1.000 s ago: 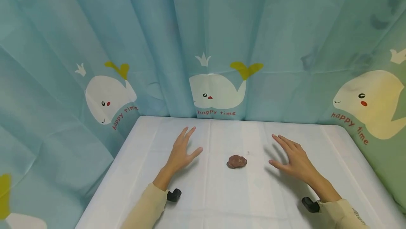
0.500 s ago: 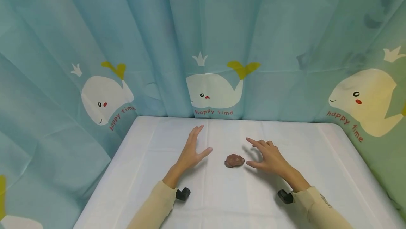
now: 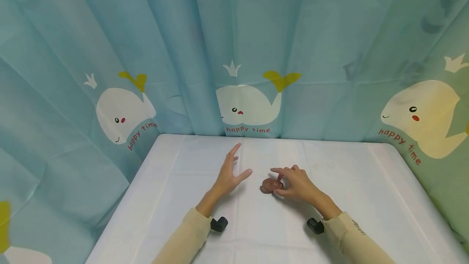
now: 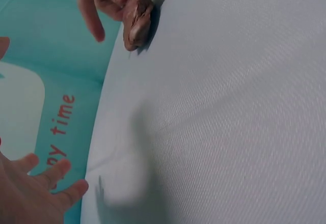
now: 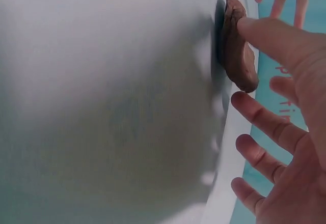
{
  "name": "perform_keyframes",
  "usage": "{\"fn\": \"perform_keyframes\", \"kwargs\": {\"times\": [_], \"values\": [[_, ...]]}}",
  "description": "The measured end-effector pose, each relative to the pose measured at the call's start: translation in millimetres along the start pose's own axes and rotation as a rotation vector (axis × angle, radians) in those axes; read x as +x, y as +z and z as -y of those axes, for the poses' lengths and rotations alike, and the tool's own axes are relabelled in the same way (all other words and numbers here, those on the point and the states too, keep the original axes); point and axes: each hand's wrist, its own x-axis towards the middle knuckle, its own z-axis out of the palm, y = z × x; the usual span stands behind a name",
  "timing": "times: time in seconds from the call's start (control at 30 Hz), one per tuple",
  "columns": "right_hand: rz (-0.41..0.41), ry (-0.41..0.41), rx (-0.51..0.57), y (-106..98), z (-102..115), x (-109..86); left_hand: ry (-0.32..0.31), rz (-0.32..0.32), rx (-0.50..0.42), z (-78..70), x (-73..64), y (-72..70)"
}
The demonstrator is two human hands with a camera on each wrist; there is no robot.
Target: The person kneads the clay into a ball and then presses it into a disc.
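Note:
A lumpy, folded piece of brown clay point(image 3: 270, 185) lies near the middle of the white-covered table. My right hand point(image 3: 298, 184) pinches its right end between thumb and fingers, the index finger reaching out above it. In the right wrist view the thumb overlaps the brown clay point(image 5: 237, 56), while several fingers of the right hand point(image 5: 290, 147) spread below. My left hand point(image 3: 228, 178) hovers to the left of the clay, apart from it, its thumb and fingers spread with nothing between them. The left wrist view shows fingers of the left hand point(image 4: 38, 188) at the lower left.
A white cloth covers the table point(image 3: 205, 162), which has a rounded far corner on the right. Blue-green curtains point(image 3: 256, 32) printed with white whales hang behind and along both sides. A black wrist device point(image 3: 219, 224) sits at the left cuff, another black device point(image 3: 315, 226) at the right.
My right hand has moved left to the clay and its fingers have closed onto the right end. My left hand has shifted somewhat to the right, still spread.

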Motion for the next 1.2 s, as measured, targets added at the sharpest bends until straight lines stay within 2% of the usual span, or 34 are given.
{"fn": "perform_keyframes", "kwargs": {"times": [0.23,0.43,0.67,0.8,0.87,0.97,1.07,1.2], "values": [[0.024,0.003,0.006,3,2,2.2,-0.005,0.001,-0.026,-5.4,-1.1,0.2],[0.022,-0.005,0.023,5,3,2.2,0.022,-0.006,-0.014,-3.5,-2.6,1.4],[-0.024,-0.026,0.095,7,0,0.7,-0.010,0.012,-0.027,-3.9,-3.1,1.5],[-0.073,-0.033,0.156,3,0,2.3,0.008,0.016,-0.078,-6.3,0.2,6.4],[-0.108,-0.043,0.187,0,1,4.6,-0.009,0.022,-0.121,-8.6,3.0,9.9],[-0.156,-0.053,0.219,-5,4,8.7,-0.072,0.033,-0.187,-14.6,8.7,15.1],[-0.188,-0.059,0.233,-9,8,12.6,-0.134,0.034,-0.207,-20.8,13.4,20.9],[-0.222,-0.078,0.229,-12,13,14.1,-0.148,0.038,-0.200,-26.6,19.9,31.8]]}}
